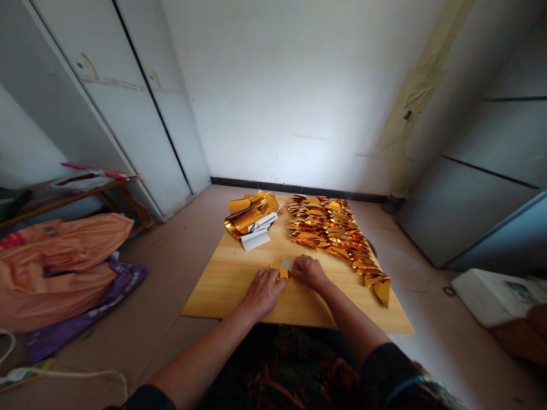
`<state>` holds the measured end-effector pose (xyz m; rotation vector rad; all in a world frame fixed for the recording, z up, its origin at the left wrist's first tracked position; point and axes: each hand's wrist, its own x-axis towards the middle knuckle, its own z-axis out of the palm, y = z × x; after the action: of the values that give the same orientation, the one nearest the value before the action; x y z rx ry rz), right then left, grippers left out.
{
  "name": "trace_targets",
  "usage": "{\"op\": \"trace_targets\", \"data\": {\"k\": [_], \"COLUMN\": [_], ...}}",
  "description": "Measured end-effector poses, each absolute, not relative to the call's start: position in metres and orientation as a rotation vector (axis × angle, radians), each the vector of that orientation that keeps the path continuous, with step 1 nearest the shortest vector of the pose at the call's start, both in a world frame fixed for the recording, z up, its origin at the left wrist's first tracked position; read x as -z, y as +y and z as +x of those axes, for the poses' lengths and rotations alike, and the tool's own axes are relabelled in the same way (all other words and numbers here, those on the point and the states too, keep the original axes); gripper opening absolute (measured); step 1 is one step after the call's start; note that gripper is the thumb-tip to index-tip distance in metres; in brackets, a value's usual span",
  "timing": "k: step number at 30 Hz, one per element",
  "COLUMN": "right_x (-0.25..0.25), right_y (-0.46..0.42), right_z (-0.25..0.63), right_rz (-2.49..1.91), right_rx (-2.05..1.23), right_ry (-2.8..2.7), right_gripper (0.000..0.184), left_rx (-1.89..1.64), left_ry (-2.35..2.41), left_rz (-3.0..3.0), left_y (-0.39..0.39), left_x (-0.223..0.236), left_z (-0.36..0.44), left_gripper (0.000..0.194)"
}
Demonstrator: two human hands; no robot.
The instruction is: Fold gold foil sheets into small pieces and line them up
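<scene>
A small piece of gold foil paper [284,270] with a pale grey-white side lies on the wooden board [239,285] between my hands. My left hand [264,289] is closed on its left and near edge, fingers pressed down. My right hand [308,272] has curled fingers gripping the right side of the same piece. Beyond my left hand sits a loose heap of gold sheets [252,213], some turned to their white backs. To the right, folded gold paper pieces [325,222] stand packed in long rows, trailing toward the near right corner.
A white wall [273,114] rises behind the board. Grey cabinets [141,85] stand at left, a large grey appliance [491,171] at right. Orange and purple bags [64,267] lie on the floor at left. A white box [496,296] rests at far right.
</scene>
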<state>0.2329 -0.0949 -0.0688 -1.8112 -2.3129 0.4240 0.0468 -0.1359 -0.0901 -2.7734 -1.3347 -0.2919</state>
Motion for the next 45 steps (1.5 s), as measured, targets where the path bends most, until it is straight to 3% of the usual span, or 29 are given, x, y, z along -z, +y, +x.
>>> {"op": "trace_targets", "data": {"k": [11, 21, 28, 31, 40, 45], "right_x": [0.077, 0.089, 0.091, 0.088, 0.081, 0.081], "right_y": [-0.097, -0.094, -0.089, -0.090, -0.104, -0.130], "right_z": [0.231, 0.235, 0.241, 0.240, 0.235, 0.226], "right_rz": [-1.847, -1.781, -1.736, -1.755, -1.691, -1.583], "right_rx": [-0.316, -0.385, -0.482, -0.492, -0.244, -0.144], "right_ry": [-2.320, -2.211, -2.135, -2.108, -2.299, -2.379], "right_gripper": [0.009, 0.003, 0.013, 0.005, 0.019, 0.017], "left_rx": [0.292, 0.307, 0.310, 0.296, 0.483, 0.634], "left_ry": [-1.336, -1.528, -1.633, -1.625, -1.643, -1.763], "left_rz": [-2.715, -2.710, -2.669, -2.683, -2.690, -2.748], "left_y": [-0.140, -0.145, -0.150, -0.150, -0.142, -0.123], "left_x": [0.097, 0.092, 0.083, 0.082, 0.078, 0.083], "left_z": [0.049, 0.056, 0.065, 0.065, 0.055, 0.043], "left_gripper": [0.035, 0.032, 0.033, 0.033, 0.023, 0.016]}}
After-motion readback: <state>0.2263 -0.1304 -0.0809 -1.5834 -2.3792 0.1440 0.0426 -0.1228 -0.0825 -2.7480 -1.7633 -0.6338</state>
